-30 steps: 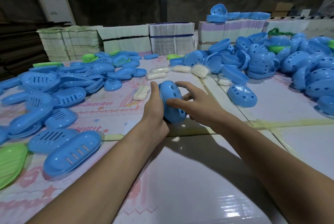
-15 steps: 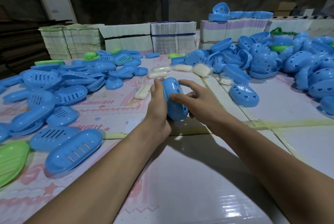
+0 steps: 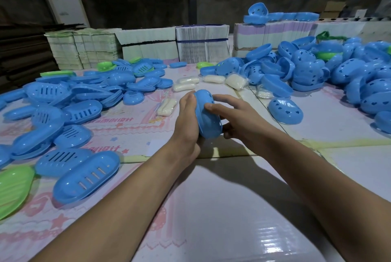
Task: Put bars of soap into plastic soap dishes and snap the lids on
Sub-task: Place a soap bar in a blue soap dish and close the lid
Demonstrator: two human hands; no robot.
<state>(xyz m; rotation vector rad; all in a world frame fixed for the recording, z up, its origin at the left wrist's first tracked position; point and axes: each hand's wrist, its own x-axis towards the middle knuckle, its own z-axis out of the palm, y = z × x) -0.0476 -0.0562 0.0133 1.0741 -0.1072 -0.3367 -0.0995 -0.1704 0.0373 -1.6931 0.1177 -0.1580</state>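
Note:
A closed blue soap dish [image 3: 208,117] stands on its edge between my two hands, just above the table's middle. My left hand [image 3: 187,122] presses flat against its left face. My right hand [image 3: 234,117] grips it from the right, thumb across the top and fingers curled under its lower end. Wrapped white soap bars [image 3: 167,106] lie on the table just beyond my hands, with more soap bars [image 3: 213,79] further back. Whether soap is inside the held dish is hidden.
Blue slotted trays [image 3: 84,179] and green ones [image 3: 12,187] are piled at the left. Blue heart-holed lids [image 3: 285,110] heap up at the right. Bundled paper stacks [image 3: 202,45] line the back edge. White cardboard [image 3: 222,209] covers the near table.
Both hands have kept hold of the blue dish and shifted it very slightly; my right thumb has moved further over its top.

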